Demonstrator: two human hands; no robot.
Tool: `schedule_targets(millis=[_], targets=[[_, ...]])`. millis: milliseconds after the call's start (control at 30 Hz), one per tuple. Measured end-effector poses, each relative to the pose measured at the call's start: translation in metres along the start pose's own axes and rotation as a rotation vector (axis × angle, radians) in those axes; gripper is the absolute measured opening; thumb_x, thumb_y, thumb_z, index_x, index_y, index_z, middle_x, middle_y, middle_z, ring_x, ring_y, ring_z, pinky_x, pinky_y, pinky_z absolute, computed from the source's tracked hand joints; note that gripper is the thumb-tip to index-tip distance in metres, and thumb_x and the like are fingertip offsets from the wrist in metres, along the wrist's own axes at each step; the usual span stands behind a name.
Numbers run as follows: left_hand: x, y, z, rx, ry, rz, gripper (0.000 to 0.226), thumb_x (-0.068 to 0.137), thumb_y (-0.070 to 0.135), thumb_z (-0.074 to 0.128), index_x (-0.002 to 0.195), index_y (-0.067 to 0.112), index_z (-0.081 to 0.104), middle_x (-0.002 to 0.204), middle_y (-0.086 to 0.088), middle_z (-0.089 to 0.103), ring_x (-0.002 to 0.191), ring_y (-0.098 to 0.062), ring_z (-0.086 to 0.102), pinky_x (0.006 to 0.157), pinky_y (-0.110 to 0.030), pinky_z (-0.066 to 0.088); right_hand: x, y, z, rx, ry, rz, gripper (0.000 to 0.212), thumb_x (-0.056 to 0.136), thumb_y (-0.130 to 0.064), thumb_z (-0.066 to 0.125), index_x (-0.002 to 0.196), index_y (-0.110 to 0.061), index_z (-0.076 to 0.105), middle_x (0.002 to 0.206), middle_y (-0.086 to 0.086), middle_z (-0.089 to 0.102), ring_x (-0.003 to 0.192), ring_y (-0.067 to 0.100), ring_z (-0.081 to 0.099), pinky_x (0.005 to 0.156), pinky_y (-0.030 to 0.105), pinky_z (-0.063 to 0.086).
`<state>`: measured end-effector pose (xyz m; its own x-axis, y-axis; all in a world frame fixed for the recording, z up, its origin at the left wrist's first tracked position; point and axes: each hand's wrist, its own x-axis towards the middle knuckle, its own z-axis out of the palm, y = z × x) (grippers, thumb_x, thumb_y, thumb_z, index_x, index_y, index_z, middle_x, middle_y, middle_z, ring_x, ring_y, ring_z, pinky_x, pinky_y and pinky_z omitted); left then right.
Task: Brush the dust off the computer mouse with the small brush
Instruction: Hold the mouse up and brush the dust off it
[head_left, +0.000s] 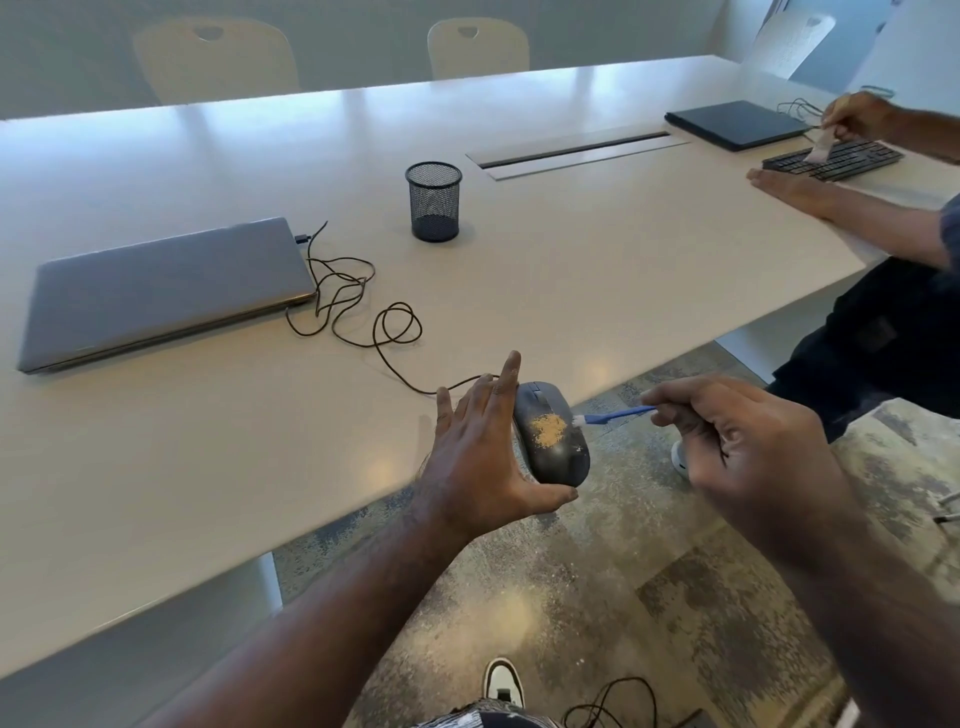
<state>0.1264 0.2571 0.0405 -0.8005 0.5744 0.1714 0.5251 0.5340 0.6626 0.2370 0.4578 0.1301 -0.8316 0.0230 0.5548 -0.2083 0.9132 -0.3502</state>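
A dark grey wired computer mouse (558, 452) is held at the table's near edge, with a patch of tan dust (547, 429) on its top. My left hand (480, 447) grips the mouse from the left, thumb under its rear and fingers stretched up along its side. My right hand (748, 441) pinches the blue handle of a small brush (615, 415). The brush's white bristles touch the mouse's right side, just beside the dust patch. The mouse's brown cable (363, 306) loops back over the table.
A closed grey laptop (161, 291) lies at the left and a black mesh cup (434, 201) stands mid-table. At the far right another person's hands (852, 117) work on a black keyboard (836, 158) beside a dark laptop (737, 124). Chairs stand behind the white table (208, 441).
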Motion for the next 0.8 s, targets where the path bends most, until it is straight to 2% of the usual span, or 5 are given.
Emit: schedule_targets(millis=[200,367,600,700,800], targets=[[0.001,0.000,0.000,0.011,0.013,0.001,0.142,0.056,0.073,0.075,0.153,0.036,-0.022,0.162,-0.001,0.023,0.152,-0.017,0.011,0.121,-0.050,-0.013,-0.004,0.004,0.002,0.000,-0.112,-0.048,0.031,0.083,0.004,0.066,0.106,-0.016,0.073,0.096,-0.007,0.072,0.084,0.009,0.069,0.073,0.030,0.058],[0.001,-0.001,0.000,-0.001,0.019,-0.006,0.142,0.056,0.074,0.075,0.153,0.036,-0.021,0.162,0.000,0.022,0.152,-0.016,0.011,0.121,-0.048,-0.015,-0.004,0.012,-0.006,0.015,-0.067,-0.019,0.030,0.083,0.005,0.068,0.104,-0.016,0.073,0.094,-0.009,0.071,0.084,0.000,0.066,0.078,0.014,0.053],[0.002,-0.003,0.000,-0.034,0.045,-0.011,0.140,0.055,0.076,0.073,0.155,0.034,-0.014,0.158,0.000,0.031,0.150,-0.016,0.018,0.122,-0.053,-0.009,-0.015,0.010,-0.004,0.038,-0.107,-0.050,0.029,0.081,0.004,0.070,0.104,-0.014,0.074,0.096,-0.008,0.072,0.087,0.004,0.069,0.076,0.025,0.056],[0.002,-0.005,0.000,-0.036,0.045,-0.022,0.141,0.053,0.076,0.073,0.156,0.033,-0.013,0.158,0.001,0.031,0.150,-0.016,0.018,0.122,-0.052,-0.009,-0.017,0.014,-0.005,0.024,-0.071,-0.020,0.028,0.079,0.006,0.072,0.100,-0.012,0.075,0.093,-0.008,0.072,0.085,0.002,0.067,0.077,0.019,0.054],[0.002,-0.004,0.002,-0.038,0.042,-0.024,0.141,0.053,0.077,0.072,0.155,0.035,-0.014,0.156,0.002,0.031,0.150,-0.015,0.018,0.122,-0.051,-0.010,-0.016,0.013,-0.007,0.080,0.015,0.043,0.019,0.084,-0.003,0.069,0.099,-0.012,0.075,0.090,-0.010,0.073,0.085,0.000,0.068,0.075,0.016,0.054]])
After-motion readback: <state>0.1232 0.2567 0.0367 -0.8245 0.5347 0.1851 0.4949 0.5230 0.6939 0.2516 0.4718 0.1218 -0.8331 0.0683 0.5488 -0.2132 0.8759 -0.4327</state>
